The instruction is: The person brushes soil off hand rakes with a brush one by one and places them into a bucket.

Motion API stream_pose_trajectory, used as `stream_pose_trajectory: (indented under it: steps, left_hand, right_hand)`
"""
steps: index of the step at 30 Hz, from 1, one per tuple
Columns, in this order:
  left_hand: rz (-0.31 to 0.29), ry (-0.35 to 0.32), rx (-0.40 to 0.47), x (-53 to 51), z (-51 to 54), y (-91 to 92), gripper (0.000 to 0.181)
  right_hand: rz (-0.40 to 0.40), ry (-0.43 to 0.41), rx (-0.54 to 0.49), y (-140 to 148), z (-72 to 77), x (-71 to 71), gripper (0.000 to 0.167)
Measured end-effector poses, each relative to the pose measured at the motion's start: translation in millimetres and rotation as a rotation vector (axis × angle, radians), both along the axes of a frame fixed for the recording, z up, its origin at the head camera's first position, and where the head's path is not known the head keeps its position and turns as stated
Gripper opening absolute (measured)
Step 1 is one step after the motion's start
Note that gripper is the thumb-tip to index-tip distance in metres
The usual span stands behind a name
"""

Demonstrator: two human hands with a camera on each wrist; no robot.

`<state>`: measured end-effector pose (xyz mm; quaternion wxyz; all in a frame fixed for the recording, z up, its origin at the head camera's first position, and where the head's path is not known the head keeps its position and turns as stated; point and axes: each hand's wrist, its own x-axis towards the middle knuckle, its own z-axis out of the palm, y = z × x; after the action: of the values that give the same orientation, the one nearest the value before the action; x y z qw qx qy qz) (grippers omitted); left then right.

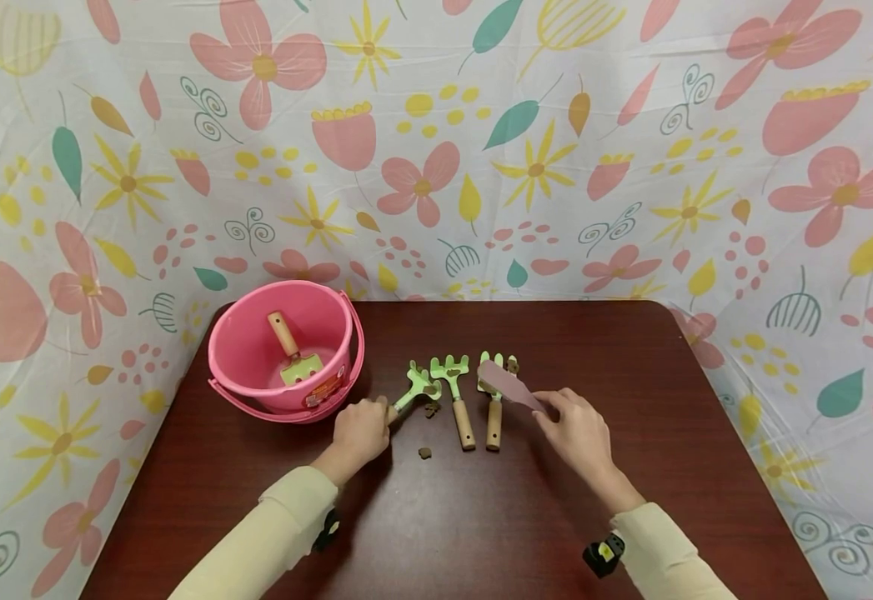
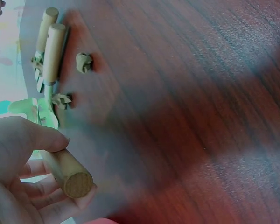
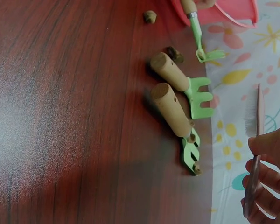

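Observation:
My left hand [image 1: 361, 433] grips the wooden handle [image 2: 67, 170] of a small green hand rake [image 1: 415, 387], its prongs raised and specked with brown bits. My right hand [image 1: 574, 429] holds a mauve brush [image 1: 509, 386] by its handle; the pale bristles [image 3: 250, 116] show in the right wrist view. Beneath the brush lies a green garden fork [image 1: 494, 421], partly hidden, with brown clumps on its tines. Between the hands another green rake [image 1: 461, 412] lies on the table, handle towards me. Two brown clumps, one nearer [image 1: 424, 453] and one farther [image 1: 432, 409], lie beside it.
A pink bucket [image 1: 278, 287] stands at the table's back left, its handle hanging down. Inside it leans a small green shovel [image 1: 301, 368] with a wooden handle. Behind the dark wooden table [image 1: 466, 533] hangs a flowered cloth [image 1: 436, 167].

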<state>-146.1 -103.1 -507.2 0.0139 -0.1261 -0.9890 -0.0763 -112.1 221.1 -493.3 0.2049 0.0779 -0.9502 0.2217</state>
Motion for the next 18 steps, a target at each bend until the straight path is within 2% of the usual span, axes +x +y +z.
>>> stream_pose_trajectory:
  steps: [8,18]
  left_hand:
    - [-0.020,0.005,-0.011,2.5,10.6,3.5,0.022]
    - [-0.067,0.057,0.010,9.2,25.4,13.9,0.021]
  right_hand:
    - [0.016,0.003,-0.003,-6,4.7,0.0,0.026]
    - [0.033,0.022,-0.027,-18,16.6,-2.5,0.026]
